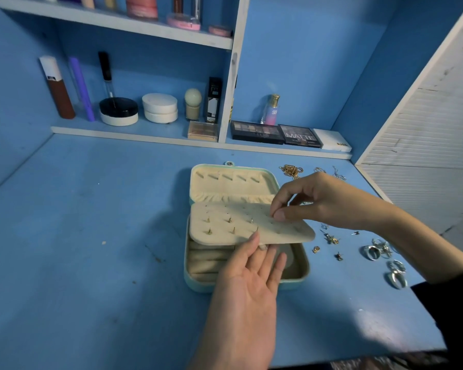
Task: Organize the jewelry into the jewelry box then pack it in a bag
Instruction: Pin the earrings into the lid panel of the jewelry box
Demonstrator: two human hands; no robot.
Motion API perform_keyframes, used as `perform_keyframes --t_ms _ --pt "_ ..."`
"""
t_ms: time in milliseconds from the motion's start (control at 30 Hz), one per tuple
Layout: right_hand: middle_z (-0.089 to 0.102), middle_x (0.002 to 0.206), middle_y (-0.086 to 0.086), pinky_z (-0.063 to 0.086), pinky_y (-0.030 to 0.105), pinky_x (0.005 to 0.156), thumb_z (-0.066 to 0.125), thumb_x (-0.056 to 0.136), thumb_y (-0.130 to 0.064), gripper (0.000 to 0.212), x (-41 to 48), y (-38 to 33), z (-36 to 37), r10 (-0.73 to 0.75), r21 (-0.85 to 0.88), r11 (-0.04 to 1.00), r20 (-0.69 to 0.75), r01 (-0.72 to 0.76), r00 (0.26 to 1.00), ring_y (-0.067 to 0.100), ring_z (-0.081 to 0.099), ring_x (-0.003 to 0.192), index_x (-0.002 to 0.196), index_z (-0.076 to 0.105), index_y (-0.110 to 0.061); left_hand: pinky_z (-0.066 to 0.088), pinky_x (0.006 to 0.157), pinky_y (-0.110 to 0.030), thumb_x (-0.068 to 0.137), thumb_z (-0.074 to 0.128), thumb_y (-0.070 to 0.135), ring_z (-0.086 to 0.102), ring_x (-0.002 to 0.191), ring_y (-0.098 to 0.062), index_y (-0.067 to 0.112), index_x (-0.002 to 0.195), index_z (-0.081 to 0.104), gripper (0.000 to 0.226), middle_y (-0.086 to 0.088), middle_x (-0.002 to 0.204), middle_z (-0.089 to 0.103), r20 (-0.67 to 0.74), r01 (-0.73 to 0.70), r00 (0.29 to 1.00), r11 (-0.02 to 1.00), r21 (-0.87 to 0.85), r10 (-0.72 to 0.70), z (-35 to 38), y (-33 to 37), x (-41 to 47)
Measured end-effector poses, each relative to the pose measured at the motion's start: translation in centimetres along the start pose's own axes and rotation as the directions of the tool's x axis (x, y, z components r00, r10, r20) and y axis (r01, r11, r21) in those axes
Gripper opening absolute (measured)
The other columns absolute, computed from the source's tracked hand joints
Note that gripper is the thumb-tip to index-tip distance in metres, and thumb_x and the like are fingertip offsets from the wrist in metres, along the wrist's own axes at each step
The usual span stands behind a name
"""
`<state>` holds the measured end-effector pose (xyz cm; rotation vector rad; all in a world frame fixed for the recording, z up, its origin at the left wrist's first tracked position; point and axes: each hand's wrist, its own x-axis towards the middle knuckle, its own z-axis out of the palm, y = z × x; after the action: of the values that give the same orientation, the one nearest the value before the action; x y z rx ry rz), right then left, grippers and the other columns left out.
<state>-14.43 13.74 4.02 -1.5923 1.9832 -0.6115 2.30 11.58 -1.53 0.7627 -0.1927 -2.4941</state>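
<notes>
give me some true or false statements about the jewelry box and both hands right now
1. The jewelry box lies open. True.
2. The left hand props the earring panel from below with straight fingers. True.
3. The silver rings sit inside the box. False: they lie on the table, right of the box.
4. The right hand rests flat on the table. False: its thumb and forefinger pinch at the panel's right end.

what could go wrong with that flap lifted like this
The flap rests only on the left hand's straight fingers, so the right hand, pressing in a stud hidden in its pinch, could tip it. A dropped stud might vanish into the box below. The right forearm passes just over loose rings and may scatter them.
</notes>
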Motion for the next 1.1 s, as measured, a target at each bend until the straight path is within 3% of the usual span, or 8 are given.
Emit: perform_keyframes --t_ms 533,733,900,1100 --pt "0.072 0.082 -0.006 0.051 0.024 0.08 0.068 0.083 -0.01 0.008 0.1 -0.8 0.0 -0.044 -0.119 0.992 -0.002 0.043 0.999 0.006 0.062 0.073 0.084 0.073 -0.016 0.045 0.092 -0.033 0.069 0.058 0.016 0.063 0.104 -0.017 0.014 0.108 0.066 0.04 -0.007 0.109 0.071 0.025 -0.007 1.0 1.0 -0.012 0.007 0.0 0.0 -0.1" --pt "0.071 0.082 -0.007 0.044 0.007 0.074 0.068 0.083 -0.01 0.008 0.2 -1.4 0.0 -0.075 -0.238 0.968 0.035 0.081 0.997 0.003 0.06 0.075 0.085 0.074 -0.015 0.045 0.092 -0.033 0.069 0.057 0.015 0.064 0.103 -0.017 0.013 0.101 0.068 0.033 -0.007 0.104 0.073 0.025 -0.009 1.0 1.0 -0.02 0.009 0.2 0.1 -0.3" --pt "0.07 0.084 -0.009 0.044 0.01 0.078 0.068 0.083 -0.015 0.008 0.4 -1.1 0.1 -0.069 -0.306 0.949 0.054 0.083 0.996 0.005 0.061 0.077 0.085 0.073 -0.02 0.045 0.092 -0.033 0.07 0.056 0.015 0.064 0.104 -0.017 0.013 0.104 0.067 0.035 -0.006 0.105 0.072 0.033 -0.003 0.999 1.0 -0.017 0.003 0.1 0.1 -0.3" --pt "0.07 0.084 -0.008 0.051 0.02 0.08 0.066 0.082 -0.006 0.019 0.7 -1.6 -0.5 -0.074 -0.264 0.959 0.111 0.101 0.991 0.006 0.063 0.077 0.082 0.069 -0.024 0.045 0.093 -0.033 0.07 0.057 0.016 0.063 0.105 -0.017 0.013 0.105 0.067 0.036 -0.007 0.107 0.072 0.037 -0.008 0.999 1.0 -0.002 0.008 0.1 0.2 -0.5"
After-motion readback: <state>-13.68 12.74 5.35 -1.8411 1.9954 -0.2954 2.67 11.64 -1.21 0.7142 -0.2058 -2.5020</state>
